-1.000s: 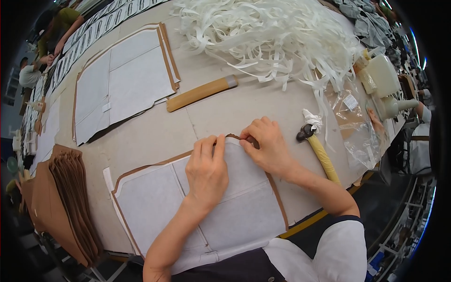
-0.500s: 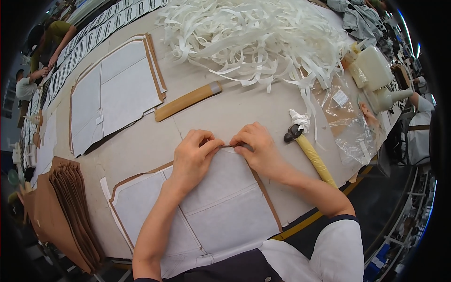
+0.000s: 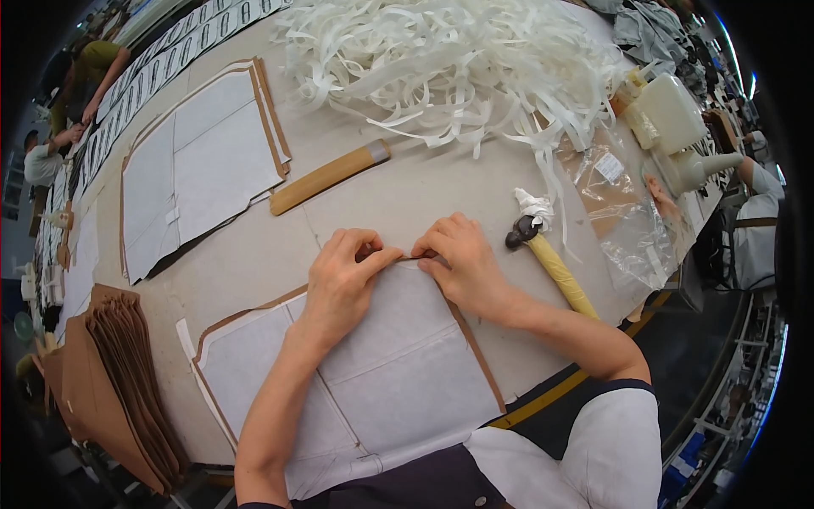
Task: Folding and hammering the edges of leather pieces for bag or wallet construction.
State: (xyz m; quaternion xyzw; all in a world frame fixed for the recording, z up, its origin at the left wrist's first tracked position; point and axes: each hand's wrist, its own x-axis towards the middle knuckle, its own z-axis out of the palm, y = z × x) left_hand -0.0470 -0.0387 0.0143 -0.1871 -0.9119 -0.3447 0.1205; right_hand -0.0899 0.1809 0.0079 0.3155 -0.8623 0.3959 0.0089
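A clear plastic bag (image 3: 623, 212) lies on the beige desk (image 3: 407, 195); what is inside I cannot tell. Workers sit at long desks around. The left hand (image 3: 343, 276) and right hand (image 3: 458, 259) meet, fingers pinched together on the upper edge of the brown-bordered white panel (image 3: 398, 365) at the near desk edge.

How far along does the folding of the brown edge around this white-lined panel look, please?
Done, apparently: a similar finished panel lies up the table. In hand: the left hand and right hand pinch the top edge of the near panel where the brown border meets the white lining. Left: the brown margin along its right and left sides appears still flat, and a stack of brown pieces waits at the left.
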